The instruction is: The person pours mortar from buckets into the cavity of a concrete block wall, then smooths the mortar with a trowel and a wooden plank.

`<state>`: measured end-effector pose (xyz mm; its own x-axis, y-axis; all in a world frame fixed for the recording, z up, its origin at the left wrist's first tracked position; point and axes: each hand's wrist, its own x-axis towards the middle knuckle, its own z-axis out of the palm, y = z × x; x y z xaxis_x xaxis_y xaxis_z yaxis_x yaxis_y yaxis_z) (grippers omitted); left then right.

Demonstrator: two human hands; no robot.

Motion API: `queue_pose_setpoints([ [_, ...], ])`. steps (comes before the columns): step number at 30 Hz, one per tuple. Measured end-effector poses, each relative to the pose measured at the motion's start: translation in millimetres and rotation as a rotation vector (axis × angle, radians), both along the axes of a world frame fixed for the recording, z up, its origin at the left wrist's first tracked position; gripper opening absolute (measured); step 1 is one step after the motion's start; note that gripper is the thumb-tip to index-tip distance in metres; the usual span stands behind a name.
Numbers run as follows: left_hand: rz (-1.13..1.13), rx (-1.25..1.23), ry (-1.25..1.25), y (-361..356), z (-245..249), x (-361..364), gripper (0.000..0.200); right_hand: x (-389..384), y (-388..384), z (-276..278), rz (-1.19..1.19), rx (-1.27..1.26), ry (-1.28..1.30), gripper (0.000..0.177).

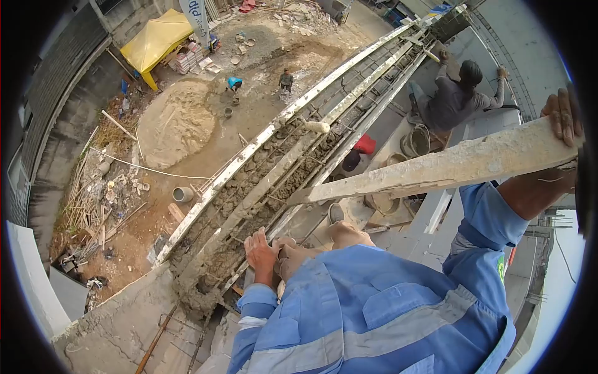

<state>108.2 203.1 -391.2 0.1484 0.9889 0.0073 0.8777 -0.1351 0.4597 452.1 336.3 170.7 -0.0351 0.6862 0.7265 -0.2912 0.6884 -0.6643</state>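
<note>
My right hand (pixel 562 117) is closed round the end of a long, pale wooden plank (pixel 430 161), crusted with cement. The plank slants down and left, and its far end lies over the near edge of a formwork. My left hand (pixel 260 250) grips the near formwork board (pixel 367 128), close to my knee. Between the formwork boards lies wet grey concrete (pixel 249 171) with steel bars showing in it. A narrow timber (pixel 268 181) runs lengthwise along the middle of the concrete.
A person in a grey shirt (pixel 460 93) works at the upper right. Below are a red-clad person (pixel 362 146) and a bucket (pixel 416 141). On the ground far below lie a sand pile (pixel 176 121) and a yellow canopy (pixel 156 42); two people stand near the sand.
</note>
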Motion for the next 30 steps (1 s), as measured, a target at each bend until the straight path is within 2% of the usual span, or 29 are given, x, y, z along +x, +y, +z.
queue_pose_setpoints([
  [6, 0.030, -0.044, 0.050, 1, 5, 1, 0.055, 21, -27, 67, -0.255, 0.153, -0.152, 0.035],
  [9, 0.014, 0.013, 0.060, 2, 7, 1, 0.053, 46, -32, 85, -0.536, 0.258, -0.214, 0.035],
  [11, -0.011, 0.022, 0.065, 0, 3, -2, 0.053, 59, -29, 66, -0.785, 0.321, -0.250, 0.035],
  [13, 0.001, 0.022, 0.048, 1, 2, 0, 0.054, 63, -14, 31, -0.969, 0.383, -0.266, 0.035],
  [14, -0.007, 0.023, 0.065, -1, -2, -2, 0.055, 65, -2, 15, -1.011, 0.451, -0.357, 0.033],
  [15, -0.008, 0.018, 0.090, -2, -5, -3, 0.055, 60, 19, -4, -1.015, 0.555, -0.294, 0.038],
  [16, -0.018, 0.042, 0.086, -2, -3, -3, 0.055, 72, 36, -26, -0.951, 0.579, -0.372, 0.044],
  [17, -0.013, 0.035, 0.087, -2, 1, -2, 0.055, 87, 48, -52, -0.963, 0.513, -0.634, 0.048],
  [19, -0.010, 0.041, 0.091, 0, -2, -1, 0.055, 87, 77, -107, -0.997, 0.485, -0.790, 0.061],
  [20, -0.005, 0.038, 0.094, 0, -4, -1, 0.056, 89, 79, -129, -0.978, 0.414, -1.048, 0.063],
  [22, -0.006, 0.038, 0.103, 0, -7, -1, 0.056, 95, 90, -199, -0.912, 0.275, -1.152, 0.064],
  [24, 0.022, 0.048, 0.096, -1, -6, 0, 0.055, 93, 82, -252, -0.852, 0.025, -1.342, 0.067],
  [26, 0.015, 0.067, 0.109, 5, -13, -1, 0.055, 83, 69, -316, -0.820, -0.108, -1.423, 0.063],
  [30, 0.016, 0.051, 0.120, -2, -10, -2, 0.054, 84, 51, -384, -0.749, -0.226, -1.524, 0.054],
])
